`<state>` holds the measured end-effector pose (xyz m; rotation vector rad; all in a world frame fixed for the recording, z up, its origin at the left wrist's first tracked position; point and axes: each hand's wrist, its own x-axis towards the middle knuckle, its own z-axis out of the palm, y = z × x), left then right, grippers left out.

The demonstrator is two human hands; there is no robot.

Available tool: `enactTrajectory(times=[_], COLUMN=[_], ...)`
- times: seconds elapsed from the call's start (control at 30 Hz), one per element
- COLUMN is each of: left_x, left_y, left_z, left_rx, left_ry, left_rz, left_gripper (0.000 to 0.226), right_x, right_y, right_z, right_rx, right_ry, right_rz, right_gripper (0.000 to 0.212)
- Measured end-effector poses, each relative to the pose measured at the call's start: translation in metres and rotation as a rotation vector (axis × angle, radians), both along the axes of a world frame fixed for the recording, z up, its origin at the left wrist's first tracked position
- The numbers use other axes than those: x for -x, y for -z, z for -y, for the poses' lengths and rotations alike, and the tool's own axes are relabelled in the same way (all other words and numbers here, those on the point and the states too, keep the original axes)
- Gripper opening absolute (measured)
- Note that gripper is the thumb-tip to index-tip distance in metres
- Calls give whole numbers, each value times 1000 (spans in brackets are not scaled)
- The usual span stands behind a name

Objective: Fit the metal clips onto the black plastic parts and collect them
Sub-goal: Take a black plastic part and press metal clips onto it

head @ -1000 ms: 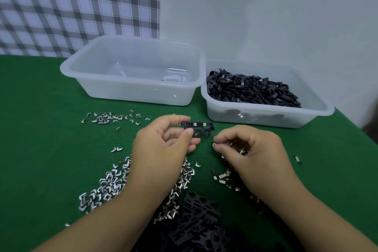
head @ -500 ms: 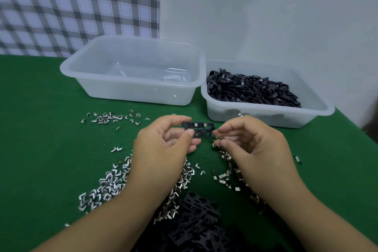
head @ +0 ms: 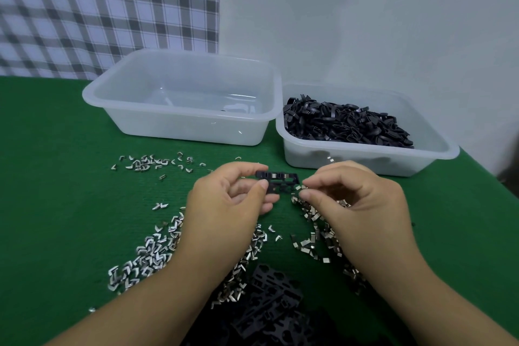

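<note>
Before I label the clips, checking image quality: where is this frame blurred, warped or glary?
Head view: the wide-angle lens bows the checked curtain; highlights streak the left tub; the black parts pile at the bottom edge is dark and soft.

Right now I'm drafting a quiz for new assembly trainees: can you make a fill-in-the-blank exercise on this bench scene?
The left hand holds a black plastic part, and the right hand pinches a metal ____ beside it.
Loose metal clips lie scattered on the ____ cloth.
The translucent tub on the right holds a heap of ____ pieces.
Missing words: clip; green; black.
</note>
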<state>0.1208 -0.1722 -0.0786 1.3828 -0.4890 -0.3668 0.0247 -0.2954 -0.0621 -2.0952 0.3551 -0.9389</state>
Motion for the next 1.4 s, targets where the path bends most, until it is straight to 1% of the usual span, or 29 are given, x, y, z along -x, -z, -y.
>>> enactTrajectory(times=[0.13, 0.4, 0.57, 0.8, 1.0, 1.23, 1.33, 1.4], left_x=[2, 7, 7, 9, 10, 9, 9, 8], left_y=[-1, 0, 0, -2, -2, -1, 0, 1], left_z=[0, 0, 0, -1, -1, -2, -1, -2], left_rx=[-27, -49, -55, -54, -44, -91, -108, -113], left_ry=[45, 100, 104, 128, 144, 135, 130, 111], left_rz=[43, 74, 59, 52, 101, 220, 230, 237], left_gripper=[25, 23, 19, 17, 21, 29, 22, 22], right_x=[0, -1, -1, -1, -1, 2, 0, 1], right_y=[-1, 3, 1, 1, 1, 1, 0, -1], right_z=[-2, -6, -10, -10, -9, -9, -9, -7], right_rx=[56, 230, 324, 388, 452, 633, 604, 508], right_ry=[13, 56, 113, 127, 144, 112, 58, 25], right_rz=[-6, -17, 3, -8, -11, -25, -50, -92], right_gripper=[21, 15, 14, 15, 16, 15, 11, 6])
